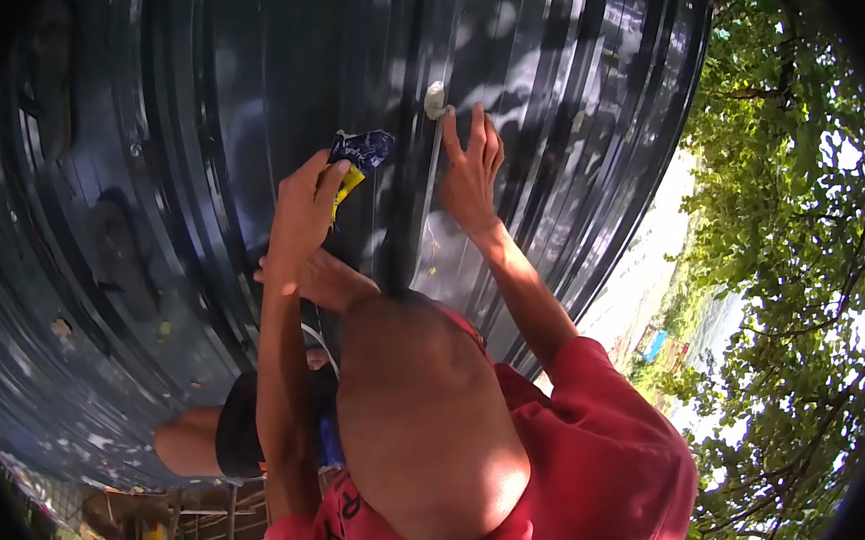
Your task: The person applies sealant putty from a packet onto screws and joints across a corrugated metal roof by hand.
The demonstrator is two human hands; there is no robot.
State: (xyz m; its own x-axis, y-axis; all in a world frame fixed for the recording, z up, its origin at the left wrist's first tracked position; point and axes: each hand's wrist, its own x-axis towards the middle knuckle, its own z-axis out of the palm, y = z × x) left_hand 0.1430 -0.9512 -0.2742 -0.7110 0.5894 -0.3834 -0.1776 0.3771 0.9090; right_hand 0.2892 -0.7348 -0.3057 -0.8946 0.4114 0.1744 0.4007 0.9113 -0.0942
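Note:
My left hand (303, 211) is closed on a crumpled dark blue and yellow packet (362, 152), pinched between thumb and fingers above the dark ribbed metal sheeting (283, 70). To the right, my right hand (469, 172) is spread low over the sheeting, its fingers apart and pointing away from me. A small whitish lump (435, 100) lies on the sheeting at the tip of my right index finger, and the two seem to touch. Whether some of it sticks to that finger is too small to tell.
Two dark sandals, one of them the nearer sandal (124, 256), lie on the sheeting at left. My bare knee (427, 401) and foot are close below my hands. Leafy branches (782, 246) hang beyond the right edge, and wooden framing (205, 532) shows at lower left.

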